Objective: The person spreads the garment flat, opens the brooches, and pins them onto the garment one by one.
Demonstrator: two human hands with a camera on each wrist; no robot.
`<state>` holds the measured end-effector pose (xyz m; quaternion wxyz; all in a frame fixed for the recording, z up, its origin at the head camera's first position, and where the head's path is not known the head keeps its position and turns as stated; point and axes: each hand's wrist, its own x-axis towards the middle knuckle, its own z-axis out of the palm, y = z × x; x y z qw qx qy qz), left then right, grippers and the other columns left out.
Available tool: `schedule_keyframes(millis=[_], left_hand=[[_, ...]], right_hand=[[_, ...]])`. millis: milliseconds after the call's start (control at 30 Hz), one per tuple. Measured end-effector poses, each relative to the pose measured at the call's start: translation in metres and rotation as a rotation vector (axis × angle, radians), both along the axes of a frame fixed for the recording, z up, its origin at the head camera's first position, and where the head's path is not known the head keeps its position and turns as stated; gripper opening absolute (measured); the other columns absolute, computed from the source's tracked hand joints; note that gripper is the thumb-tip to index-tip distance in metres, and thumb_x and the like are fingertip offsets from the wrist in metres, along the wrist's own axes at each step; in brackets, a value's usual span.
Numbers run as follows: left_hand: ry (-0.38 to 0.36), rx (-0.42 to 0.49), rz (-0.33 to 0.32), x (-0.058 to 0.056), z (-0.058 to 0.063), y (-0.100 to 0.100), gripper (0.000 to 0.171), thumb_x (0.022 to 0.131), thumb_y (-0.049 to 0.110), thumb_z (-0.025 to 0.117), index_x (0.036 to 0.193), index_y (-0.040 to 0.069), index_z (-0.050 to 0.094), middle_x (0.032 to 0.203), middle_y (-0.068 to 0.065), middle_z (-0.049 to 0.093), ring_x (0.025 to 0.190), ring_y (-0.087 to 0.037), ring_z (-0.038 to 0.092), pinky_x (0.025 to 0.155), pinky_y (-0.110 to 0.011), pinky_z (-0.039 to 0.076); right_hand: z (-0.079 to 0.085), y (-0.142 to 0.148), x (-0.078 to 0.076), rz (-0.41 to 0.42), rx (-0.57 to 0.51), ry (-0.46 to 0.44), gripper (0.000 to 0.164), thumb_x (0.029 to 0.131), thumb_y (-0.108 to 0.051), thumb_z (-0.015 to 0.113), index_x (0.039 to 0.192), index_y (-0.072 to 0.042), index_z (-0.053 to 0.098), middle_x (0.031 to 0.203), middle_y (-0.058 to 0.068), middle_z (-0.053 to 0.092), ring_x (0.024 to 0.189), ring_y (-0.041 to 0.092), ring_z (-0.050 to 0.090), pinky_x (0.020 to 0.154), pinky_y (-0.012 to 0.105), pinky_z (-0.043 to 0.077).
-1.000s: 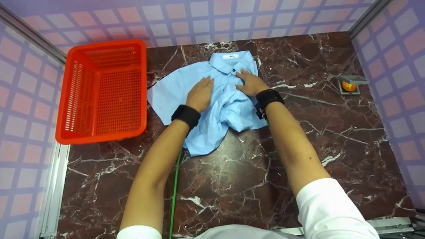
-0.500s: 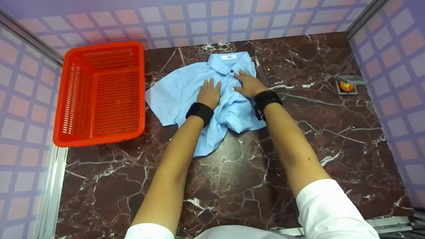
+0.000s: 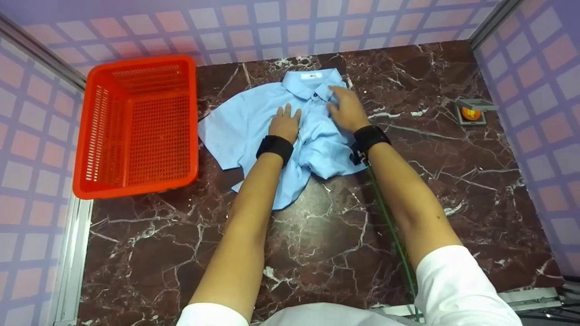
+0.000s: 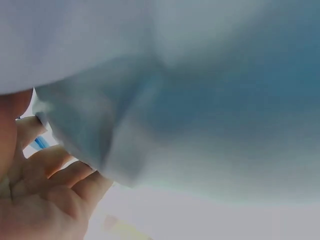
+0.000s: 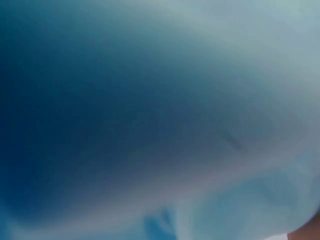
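A light blue short-sleeved shirt lies on the dark marble-patterned tabletop, its collar at the far side. The sleeve on the left is spread out, while the right half is bunched up. On the shirt's chest rests my left hand, fingers spread and pointing away. My right hand is over the shirt's right shoulder beside the collar, thumb and forefinger apart. Blurred shirt cloth fills much of the left wrist view, with my left hand's fingers at the lower left. Cloth covers nearly all the right wrist view.
A red plastic basket stands at the left of the tabletop. Near the right wall is a small grey box with its lid raised and an orange round thing inside. Patterned walls enclose the back and sides. A green cord runs along the right forearm.
My left hand has moved right and settled with spread fingers on the shirt's chest. My right hand has shifted slightly right and away from the button area, toward the shoulder.
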<state>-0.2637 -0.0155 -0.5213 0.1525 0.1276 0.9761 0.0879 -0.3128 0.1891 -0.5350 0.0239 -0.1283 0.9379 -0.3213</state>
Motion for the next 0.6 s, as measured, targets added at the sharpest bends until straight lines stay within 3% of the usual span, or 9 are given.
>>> schedule_keyframes(millis=[100, 200, 433, 600], left_hand=[[-0.003, -0.009, 0.001, 0.001, 0.003, -0.003, 0.05, 0.109, 0.003, 0.023, 0.158, 0.008, 0.032, 0.163, -0.023, 0.023, 0.15, -0.042, 0.02, 0.118, -0.048, 0.026], [-0.005, -0.018, 0.0, 0.002, 0.002, -0.006, 0.05, 0.109, 0.002, 0.024, 0.158, 0.008, 0.032, 0.162, -0.023, 0.023, 0.149, -0.042, 0.02, 0.118, -0.048, 0.027], [-0.014, -0.014, -0.001, 0.001, -0.001, -0.002, 0.049, 0.109, 0.005, 0.024, 0.158, 0.008, 0.032, 0.162, -0.023, 0.024, 0.149, -0.042, 0.021, 0.117, -0.049, 0.028], [-0.011, -0.026, 0.001, -0.006, -0.007, 0.001, 0.049, 0.11, 0.005, 0.024, 0.158, 0.011, 0.032, 0.163, -0.022, 0.023, 0.15, -0.041, 0.02, 0.117, -0.049, 0.029]], right_hand=[[0.001, 0.005, -0.001, -0.161, -0.049, 0.073, 0.045, 0.099, -0.007, 0.055, 0.143, 0.001, 0.053, 0.137, 0.022, 0.058, 0.131, 0.036, 0.05, 0.114, 0.041, 0.033], [-0.002, 0.012, -0.001, -0.282, -0.036, 0.064, 0.044, 0.097, -0.005, 0.057, 0.14, -0.002, 0.056, 0.124, 0.022, 0.065, 0.12, 0.038, 0.058, 0.103, 0.046, 0.043], [-0.009, 0.021, 0.002, -0.35, 0.016, -0.021, 0.038, 0.097, -0.011, 0.061, 0.134, -0.001, 0.062, 0.109, 0.02, 0.07, 0.102, 0.037, 0.066, 0.09, 0.048, 0.049], [-0.01, 0.02, 0.002, -0.372, 0.014, -0.027, 0.032, 0.097, -0.011, 0.059, 0.124, 0.004, 0.067, 0.109, 0.022, 0.071, 0.101, 0.038, 0.066, 0.089, 0.046, 0.05]])
